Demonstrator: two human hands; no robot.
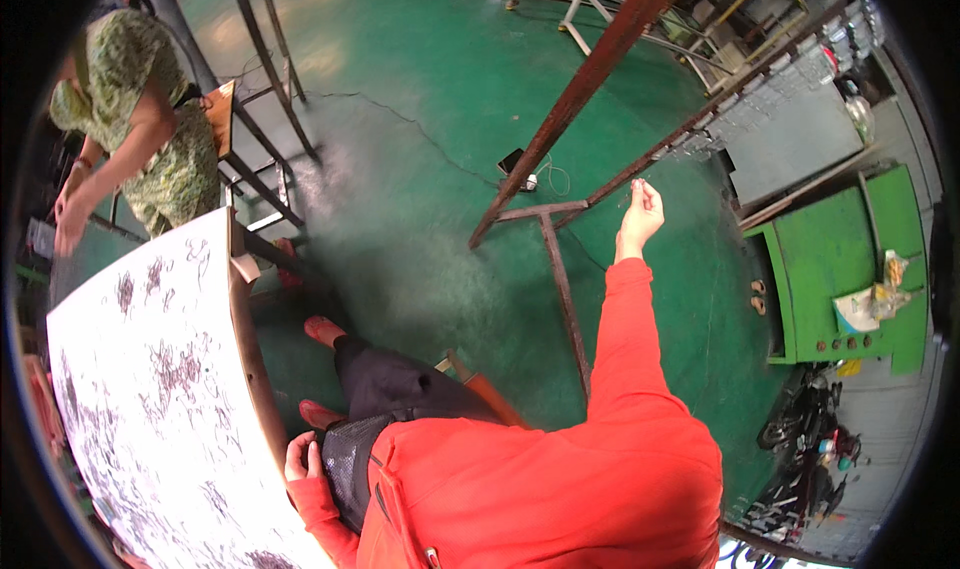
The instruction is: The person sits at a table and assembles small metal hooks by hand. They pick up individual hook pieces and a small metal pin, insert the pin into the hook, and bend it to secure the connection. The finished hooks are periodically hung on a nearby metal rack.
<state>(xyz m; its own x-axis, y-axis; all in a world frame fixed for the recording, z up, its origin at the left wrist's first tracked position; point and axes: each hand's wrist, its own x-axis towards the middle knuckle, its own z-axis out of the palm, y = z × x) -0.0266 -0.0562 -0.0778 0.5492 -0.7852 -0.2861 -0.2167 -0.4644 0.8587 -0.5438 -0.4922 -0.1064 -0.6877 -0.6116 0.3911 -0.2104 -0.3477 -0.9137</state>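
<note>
My right arm, in a red sleeve, is stretched out to the right. At its end my right hand (642,214) is raised beside a brown metal rail (690,134), its fingers pinched together. Whatever is between the fingertips is too small to name. Small clear pieces (770,104) hang in a row along this rail. Low at my left side, my left hand (303,457) is by the edge of a white-topped table (215,269), fingers loosely bent and apart, with nothing visible in them. Clusters of small dark pieces or marks (175,369) cover the white surface.
Across the table stands a person in green patterned clothes (165,149). A rusty frame post (590,79) slants ahead of me. A cable (400,114) and a small dark device (512,161) lie on the green floor. A green cabinet (840,269) is at right.
</note>
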